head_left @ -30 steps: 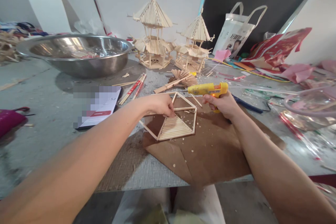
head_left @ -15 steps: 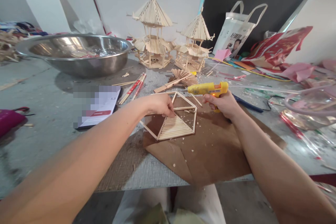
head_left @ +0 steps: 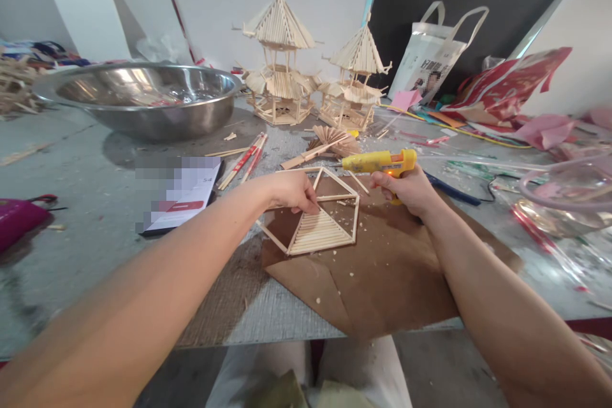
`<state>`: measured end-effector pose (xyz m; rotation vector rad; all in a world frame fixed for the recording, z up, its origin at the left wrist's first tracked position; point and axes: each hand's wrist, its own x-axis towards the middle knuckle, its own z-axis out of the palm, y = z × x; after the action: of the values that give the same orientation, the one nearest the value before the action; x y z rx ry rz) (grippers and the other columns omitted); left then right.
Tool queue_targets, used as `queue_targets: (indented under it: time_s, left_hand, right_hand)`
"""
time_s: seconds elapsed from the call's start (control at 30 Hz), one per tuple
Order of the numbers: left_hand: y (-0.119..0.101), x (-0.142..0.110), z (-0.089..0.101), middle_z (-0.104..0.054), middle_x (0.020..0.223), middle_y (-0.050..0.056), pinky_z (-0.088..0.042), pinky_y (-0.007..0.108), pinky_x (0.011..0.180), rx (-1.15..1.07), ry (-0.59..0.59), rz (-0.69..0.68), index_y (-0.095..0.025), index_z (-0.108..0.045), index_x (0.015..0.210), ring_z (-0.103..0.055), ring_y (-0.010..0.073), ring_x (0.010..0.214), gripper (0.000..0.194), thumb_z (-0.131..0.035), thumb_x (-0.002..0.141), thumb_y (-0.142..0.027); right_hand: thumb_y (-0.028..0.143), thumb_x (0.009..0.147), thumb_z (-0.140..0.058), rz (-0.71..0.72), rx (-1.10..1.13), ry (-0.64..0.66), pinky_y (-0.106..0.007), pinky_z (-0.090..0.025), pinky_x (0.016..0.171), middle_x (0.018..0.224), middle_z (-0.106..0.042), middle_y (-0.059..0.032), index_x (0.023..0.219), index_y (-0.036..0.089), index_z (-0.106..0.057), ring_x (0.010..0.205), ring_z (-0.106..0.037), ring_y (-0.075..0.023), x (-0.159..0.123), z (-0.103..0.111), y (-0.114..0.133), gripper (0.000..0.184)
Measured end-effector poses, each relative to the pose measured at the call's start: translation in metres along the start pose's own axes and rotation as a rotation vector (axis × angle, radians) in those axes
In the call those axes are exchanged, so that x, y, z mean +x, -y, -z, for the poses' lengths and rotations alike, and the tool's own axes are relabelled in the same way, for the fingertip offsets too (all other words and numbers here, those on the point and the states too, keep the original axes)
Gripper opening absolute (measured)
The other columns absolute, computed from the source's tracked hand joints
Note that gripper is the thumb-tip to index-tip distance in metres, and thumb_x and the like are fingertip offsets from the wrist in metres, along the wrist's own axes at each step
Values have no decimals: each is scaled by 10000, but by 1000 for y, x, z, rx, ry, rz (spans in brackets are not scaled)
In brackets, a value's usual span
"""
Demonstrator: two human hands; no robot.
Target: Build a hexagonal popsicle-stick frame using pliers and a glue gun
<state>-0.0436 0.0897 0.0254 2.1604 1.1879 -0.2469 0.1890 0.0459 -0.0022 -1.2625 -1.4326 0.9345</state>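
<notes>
My right hand (head_left: 399, 186) is wrapped round the grip of a yellow hot glue gun (head_left: 373, 161), held above the brown sheet with its nozzle pointing left. An orange light glows on the gun's body. My left hand (head_left: 300, 194) is closed in a pinch at the tip of a triangle of closely laid wooden sticks (head_left: 319, 233). What sits between those fingertips is too small and hidden to make out. The triangle fills one section of a polygonal stick frame (head_left: 356, 220), which lies flat on the brown sheet (head_left: 396, 274). My left hand covers part of the frame.
Two stick-built pavilions (head_left: 278, 32) (head_left: 356, 57) stand at the back. A steel basin (head_left: 157, 115) and a phone (head_left: 184, 204) are on the left. Red-marked sticks (head_left: 245, 162) lie behind the frame. A clear plastic container (head_left: 564, 204) and a white bag (head_left: 423, 54) are on the right.
Both hands, the glue gun and the stick frame hold nearly the same places. The view has shifted very slightly, and the number on the phone's screen has changed.
</notes>
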Motion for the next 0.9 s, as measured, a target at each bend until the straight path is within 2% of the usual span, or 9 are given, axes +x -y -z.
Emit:
queue_targets:
  time_s: [0.43, 0.63, 0.7, 0.8, 0.9]
  left_hand:
    - [3, 0, 0, -471, 384, -63, -279, 219, 507, 23, 8, -18, -204, -687, 718, -371, 77, 424, 248, -597, 607, -407]
    - [3, -6, 3, -448, 391, -22, -269, 250, 495, 29, 7, -44, -169, -535, 438, -352, 84, 410, 386, -517, 659, -485]
    - [3, -9, 5, -433, 398, -27, -253, 252, 479, -16, 11, -29, -170, -577, 502, -340, 84, 411, 339, -525, 656, -468]
    - [6, -14, 9, -415, 424, -46, -216, 247, 448, -155, 10, 19, -186, -645, 699, -309, 78, 411, 258, -547, 645, -419]
    - [13, -16, 12, -408, 439, -51, -200, 240, 432, -267, -38, 61, -192, -635, 738, -305, 72, 409, 236, -561, 637, -392]
  right_hand:
    - [448, 552, -697, 12, -3, 13, -209, -295, 345, 539, -565, 15, 635, 158, -552, 354, -364, -44, -1, -1, 3, 335]
    - [453, 577, -683, 15, -24, 27, -212, -281, 345, 534, -572, 10, 639, 168, -564, 356, -357, -48, 0, 0, 0, 315]
    - [454, 567, -689, 1, -17, 43, -210, -283, 342, 536, -574, 8, 638, 167, -570, 356, -355, -48, -1, 0, 1, 318]
    - [439, 552, -701, -44, -26, 99, -202, -281, 335, 542, -578, 8, 650, 159, -593, 357, -354, -44, -5, -2, 6, 316]
    - [379, 533, -720, -62, -42, 188, -200, -348, 371, 579, -602, 10, 727, 162, -634, 406, -427, -62, -10, -10, 13, 303]
